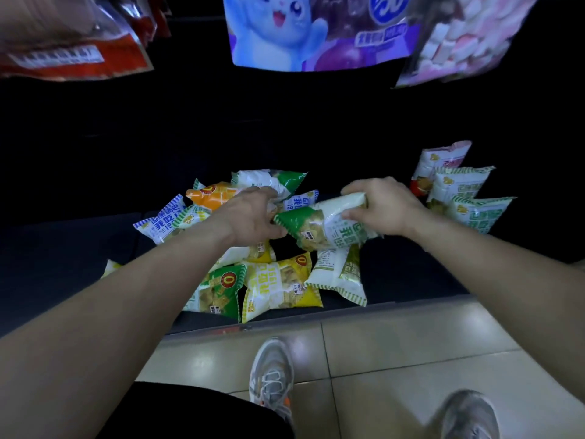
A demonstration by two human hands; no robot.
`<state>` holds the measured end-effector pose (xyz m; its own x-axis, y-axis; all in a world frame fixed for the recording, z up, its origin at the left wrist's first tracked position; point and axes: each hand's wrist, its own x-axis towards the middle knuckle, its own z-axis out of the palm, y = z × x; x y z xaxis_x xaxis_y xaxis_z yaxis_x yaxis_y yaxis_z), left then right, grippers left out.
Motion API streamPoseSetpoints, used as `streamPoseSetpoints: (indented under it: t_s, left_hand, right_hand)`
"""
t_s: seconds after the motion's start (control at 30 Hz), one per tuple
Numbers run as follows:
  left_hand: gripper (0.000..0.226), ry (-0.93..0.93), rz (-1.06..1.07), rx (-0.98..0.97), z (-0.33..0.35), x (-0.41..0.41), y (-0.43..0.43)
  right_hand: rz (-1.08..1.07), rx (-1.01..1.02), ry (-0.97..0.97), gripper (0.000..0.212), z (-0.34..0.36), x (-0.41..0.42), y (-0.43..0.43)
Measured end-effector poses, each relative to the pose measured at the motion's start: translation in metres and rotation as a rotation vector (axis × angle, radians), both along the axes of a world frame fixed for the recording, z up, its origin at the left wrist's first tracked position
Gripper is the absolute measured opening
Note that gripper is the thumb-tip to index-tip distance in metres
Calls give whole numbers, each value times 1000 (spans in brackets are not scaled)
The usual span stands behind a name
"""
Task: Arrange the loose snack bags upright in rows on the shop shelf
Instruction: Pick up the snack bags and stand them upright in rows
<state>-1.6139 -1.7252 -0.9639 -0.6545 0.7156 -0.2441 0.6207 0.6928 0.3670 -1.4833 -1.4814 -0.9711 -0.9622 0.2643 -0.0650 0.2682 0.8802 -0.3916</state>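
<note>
A green-and-white snack bag (pixel 319 224) is held sideways above the pile, with my left hand (pixel 253 217) gripping its green end and my right hand (pixel 383 207) gripping its white end. Below lie several loose bags on the dark bottom shelf (pixel 79 248): a yellow bag (pixel 280 286), a green bag (pixel 220 291), a white-green bag (pixel 342 274), an orange bag (pixel 212 193) and a blue-striped bag (pixel 161 221). At the right, three bags (pixel 459 191) stand upright in a row.
Large hanging packets fill the top: red (pixel 72 55), blue-purple with a cartoon animal (pixel 310 33), and pink marshmallows (pixel 459 42). The shelf's front lip (pixel 285 324) meets a beige tiled floor (pixel 395 350). My two grey sneakers (pixel 272 375) stand just below.
</note>
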Motion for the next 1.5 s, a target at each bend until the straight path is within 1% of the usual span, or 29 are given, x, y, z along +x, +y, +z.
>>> streamPoseSetpoints:
  t_s: [0.03, 0.13, 0.2, 0.23, 0.3, 0.4, 0.5, 0.57, 0.67, 0.73, 0.8, 0.87, 0.9, 0.93, 1.0, 1.03, 1.1, 1.13, 1.2, 1.3, 1.33, 1.4, 1.47, 1.5]
  left_hand:
    - [89, 7, -10, 37, 3, 3, 3]
    - [92, 4, -58, 148, 13, 17, 15]
    - [94, -86, -73, 225, 19, 30, 24]
    - [94, -140, -79, 258, 23, 36, 28]
    - [91, -215, -96, 319, 32, 48, 37]
    - [76, -328, -83, 416, 41, 59, 49]
    - [56, -320, -98, 380, 42, 62, 61]
    - [50, -321, -118, 377, 43, 64, 67]
    - [41, -344, -88, 448, 43, 67, 78]
    - [38, -367, -13, 513, 42, 70, 85]
    - [38, -458, 48, 568, 43, 72, 93]
    - [40, -512, 40, 561, 44, 74, 99]
    - [42, -508, 11, 523, 43, 74, 102]
    - [44, -483, -30, 462, 43, 75, 104]
    - [51, -421, -103, 366, 41, 81, 110]
    - [59, -398, -121, 364, 42, 85, 114]
    - [79, -351, -147, 419, 47, 94, 124]
    - [85, -328, -177, 443, 51, 100, 131]
    - [84, -288, -269, 428, 54, 114, 144]
    - [74, -77, -397, 293, 47, 135, 165]
    - [73, -9, -410, 269, 42, 140, 171]
    - [72, 63, -391, 273, 29, 144, 182]
    - [72, 92, -327, 281, 13, 147, 194]
    - [75, 97, -285, 271, 4, 149, 202]
  right_hand:
    - [-10, -35, 6, 46, 11, 11, 9]
    - [-40, -202, 16, 32, 38, 46, 30]
    - [-89, -328, 28, 27, 46, 68, 38]
    - [-115, -393, 41, 28, 48, 78, 41]
    - [-158, -502, 71, 35, 48, 96, 41]
    - [-187, -636, 101, 38, 47, 113, 40]
    - [-223, -688, 146, 40, 47, 119, 41]
    - [-267, -685, 179, 50, 44, 123, 45]
    - [-266, -718, 188, 72, 40, 132, 54]
    - [-243, -706, 142, 81, 39, 139, 62]
    - [-236, -697, 76, 84, 39, 145, 67]
    - [-228, -717, 55, 82, 40, 149, 71]
    - [-234, -719, 63, 83, 41, 150, 72]
    - [-240, -705, 78, 82, 43, 152, 75]
    - [-232, -615, 98, 70, 49, 156, 79]
    - [-222, -538, 81, 66, 51, 157, 81]
    - [-195, -358, 8, 69, 56, 159, 83]
    - [-180, -272, -25, 69, 57, 160, 82]
    - [-163, -130, -68, 66, 58, 160, 81]
    - [-168, 14, -107, 67, 58, 165, 84]
    - [-175, 36, -121, 67, 56, 168, 86]
    - [-215, 8, -120, 72, 50, 179, 91]
    - [-312, -74, -62, 89, 40, 192, 98]
    - [-378, -121, -21, 93, 35, 199, 102]
